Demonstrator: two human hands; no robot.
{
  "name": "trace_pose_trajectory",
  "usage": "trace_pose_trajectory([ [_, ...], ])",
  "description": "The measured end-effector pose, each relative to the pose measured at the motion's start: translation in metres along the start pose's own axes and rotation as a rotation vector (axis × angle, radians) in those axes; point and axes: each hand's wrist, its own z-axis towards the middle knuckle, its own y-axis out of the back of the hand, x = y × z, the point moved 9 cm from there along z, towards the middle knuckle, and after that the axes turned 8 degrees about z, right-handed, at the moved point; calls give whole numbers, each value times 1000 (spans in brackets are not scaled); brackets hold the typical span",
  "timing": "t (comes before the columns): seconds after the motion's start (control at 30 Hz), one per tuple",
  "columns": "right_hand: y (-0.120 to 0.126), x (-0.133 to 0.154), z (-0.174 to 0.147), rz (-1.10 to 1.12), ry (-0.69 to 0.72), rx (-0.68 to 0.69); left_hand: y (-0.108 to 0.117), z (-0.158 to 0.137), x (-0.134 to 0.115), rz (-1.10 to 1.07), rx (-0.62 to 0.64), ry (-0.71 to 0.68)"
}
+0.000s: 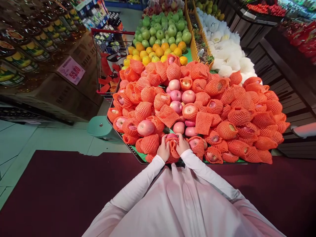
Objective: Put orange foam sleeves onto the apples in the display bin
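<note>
At the front edge of the fruit stand, my left hand and my right hand grip an orange foam net sleeve from both sides. A pink-red apple shows at the top of that sleeve, partly covered by it. Just beyond my hands lie bare apples. Many netted apples are heaped to the left, and more netted apples lie to the right. An unfilled-looking flat sleeve rests on the pile. My fingertips are partly hidden by the netting.
Behind the apples are oranges, green fruit and white-netted fruit. A red-framed shopping cart and a green stool stand on the left, near boxes with oil bottles. A dark red mat covers the floor.
</note>
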Motion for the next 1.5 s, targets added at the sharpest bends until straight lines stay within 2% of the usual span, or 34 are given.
trace_pose_trajectory([
  [0.1,14,2,-11,196,94,-83,20,-12,-23,-139,-166,-168],
  [0.2,29,6,-24,484,186,-148,37,-25,-41,-214,-208,-235],
  [0.3,33,7,-38,809,232,-132,35,-31,-48,-376,-66,-195],
  [0.37,32,7,-46,924,225,-106,26,-35,-49,-506,58,-158],
  [0.43,35,8,-54,927,222,-121,20,-39,-48,-599,126,-139],
  [0.53,46,16,-63,850,259,-124,18,-43,-41,-688,130,-129],
  [0.63,59,30,-60,850,285,-45,15,-47,-34,-791,180,-117],
  [0.73,59,43,-47,930,228,104,5,-57,-32,-872,326,-91],
  [0.8,45,45,-36,994,120,224,1,-64,-32,-936,388,-66],
  [0.87,27,42,-29,1062,6,287,6,-66,-27,-1019,335,-26],
  [0.93,15,38,-26,1126,-44,261,17,-66,-20,-1080,213,14],
  [1.03,7,36,-31,1174,16,227,34,-64,-15,-1018,97,9],
  [1.13,6,38,-45,1197,96,299,41,-62,-19,-908,85,-28],
  [1.27,10,33,-64,1321,94,390,36,-59,-24,-904,103,-40],
  [1.37,23,31,-75,1264,144,371,35,-56,-24,-762,48,-50],
  [1.5,34,33,-88,1217,135,426,32,-51,-29,-643,8,-70],
])
